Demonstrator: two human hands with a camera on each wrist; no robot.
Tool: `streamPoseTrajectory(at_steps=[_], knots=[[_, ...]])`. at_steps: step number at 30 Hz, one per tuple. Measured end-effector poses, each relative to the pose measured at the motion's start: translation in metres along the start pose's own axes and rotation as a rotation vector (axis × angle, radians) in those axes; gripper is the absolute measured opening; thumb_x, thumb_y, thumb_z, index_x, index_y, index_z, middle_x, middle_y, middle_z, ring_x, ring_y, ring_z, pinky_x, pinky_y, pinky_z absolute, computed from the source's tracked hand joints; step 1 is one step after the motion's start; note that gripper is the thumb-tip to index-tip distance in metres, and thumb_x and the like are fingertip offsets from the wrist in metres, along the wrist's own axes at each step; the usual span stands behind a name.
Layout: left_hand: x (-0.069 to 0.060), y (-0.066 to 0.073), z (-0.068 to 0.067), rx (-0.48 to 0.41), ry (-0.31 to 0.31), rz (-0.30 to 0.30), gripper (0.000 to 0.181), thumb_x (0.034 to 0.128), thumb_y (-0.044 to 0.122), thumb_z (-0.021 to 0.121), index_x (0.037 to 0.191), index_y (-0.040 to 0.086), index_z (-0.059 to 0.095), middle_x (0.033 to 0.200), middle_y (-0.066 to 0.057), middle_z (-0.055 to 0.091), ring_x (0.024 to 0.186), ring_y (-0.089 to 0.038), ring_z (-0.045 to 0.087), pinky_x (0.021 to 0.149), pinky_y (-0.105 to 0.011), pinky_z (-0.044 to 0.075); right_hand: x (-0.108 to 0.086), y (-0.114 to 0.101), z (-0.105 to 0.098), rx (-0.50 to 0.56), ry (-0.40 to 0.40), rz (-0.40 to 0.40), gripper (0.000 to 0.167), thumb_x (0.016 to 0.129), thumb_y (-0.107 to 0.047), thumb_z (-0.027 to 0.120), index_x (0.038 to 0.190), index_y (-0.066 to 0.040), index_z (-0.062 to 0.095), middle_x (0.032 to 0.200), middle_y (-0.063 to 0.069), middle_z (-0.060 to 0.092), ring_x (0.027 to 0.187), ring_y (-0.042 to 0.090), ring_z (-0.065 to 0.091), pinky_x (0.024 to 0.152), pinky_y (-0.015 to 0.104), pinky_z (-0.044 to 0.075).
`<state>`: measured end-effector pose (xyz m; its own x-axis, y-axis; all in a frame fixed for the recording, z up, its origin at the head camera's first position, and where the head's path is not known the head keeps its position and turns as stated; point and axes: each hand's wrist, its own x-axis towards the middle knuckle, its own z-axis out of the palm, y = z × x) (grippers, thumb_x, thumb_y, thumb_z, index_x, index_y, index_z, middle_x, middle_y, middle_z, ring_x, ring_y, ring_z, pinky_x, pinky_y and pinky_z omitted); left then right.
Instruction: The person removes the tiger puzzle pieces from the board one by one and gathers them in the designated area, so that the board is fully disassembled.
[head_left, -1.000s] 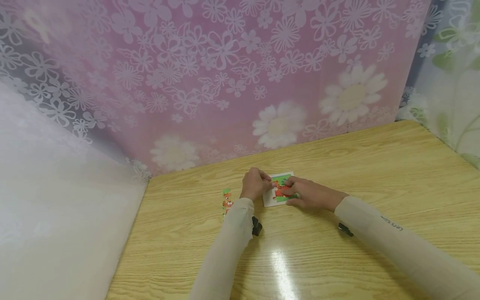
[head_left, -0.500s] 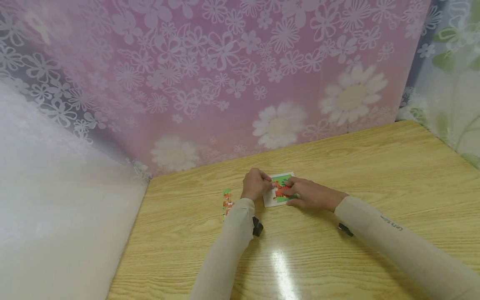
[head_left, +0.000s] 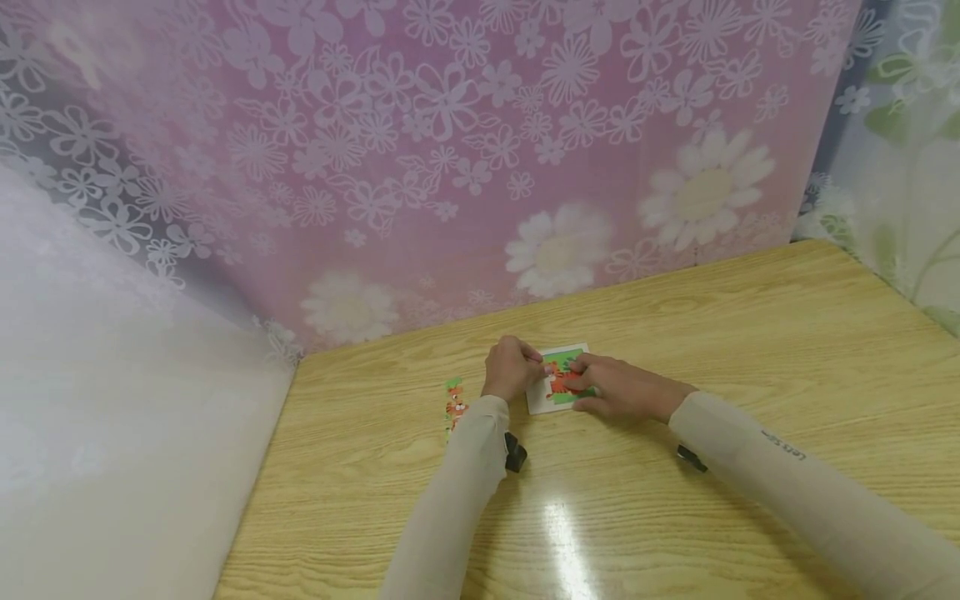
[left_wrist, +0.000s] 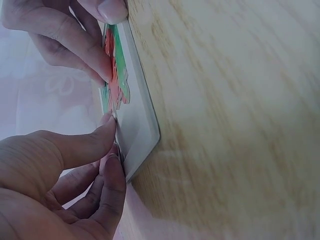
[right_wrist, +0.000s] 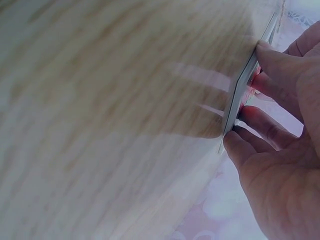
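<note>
A small jigsaw puzzle board [head_left: 536, 398] with a white border lies flat on the table. Joined pieces [head_left: 564, 385] with an orange animal on green fill its right part, while its left part shows bare white. My left hand [head_left: 511, 367] grips the board's left side, thumb tip at the pieces' left edge and bent fingers [left_wrist: 114, 185] at the outer rim; whether a loose piece is between them is hidden. My right hand [head_left: 617, 388] rests on the board's right side. Its middle fingers [right_wrist: 260, 122] press the pieces, with the thumb on the near rim.
Left of my left forearm lies a strip of puzzle pieces [head_left: 454, 403] with an orange animal face, partly covered by the sleeve. The wood-grain table [head_left: 360, 500] ends at a pink flowered curtain [head_left: 450, 208] behind and a white wall [head_left: 135, 400] on the left.
</note>
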<state>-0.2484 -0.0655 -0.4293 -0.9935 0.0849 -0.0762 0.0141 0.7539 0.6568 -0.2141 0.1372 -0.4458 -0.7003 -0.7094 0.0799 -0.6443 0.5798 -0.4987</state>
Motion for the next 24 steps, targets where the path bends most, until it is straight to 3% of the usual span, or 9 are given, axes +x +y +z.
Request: streamPoseTrajectory(at_steps=[24], knots=[[0.0009, 0.0008, 0.0017, -0.028, 0.012, -0.051, 0.011, 0.0814, 0.015, 0.088, 0.085, 0.011, 0.078, 0.074, 0.001, 0.070, 0.066, -0.015, 0.064, 0.065, -0.032, 0.057, 0.0015, -0.0012, -0.0009, 0.003, -0.002, 0.021, 0.026, 0.094, -0.019, 0.076, 0.109, 0.003, 0.074, 0.116, 0.012, 0.060, 0.098, 0.022, 0.061, 0.082, 0.036, 0.055]])
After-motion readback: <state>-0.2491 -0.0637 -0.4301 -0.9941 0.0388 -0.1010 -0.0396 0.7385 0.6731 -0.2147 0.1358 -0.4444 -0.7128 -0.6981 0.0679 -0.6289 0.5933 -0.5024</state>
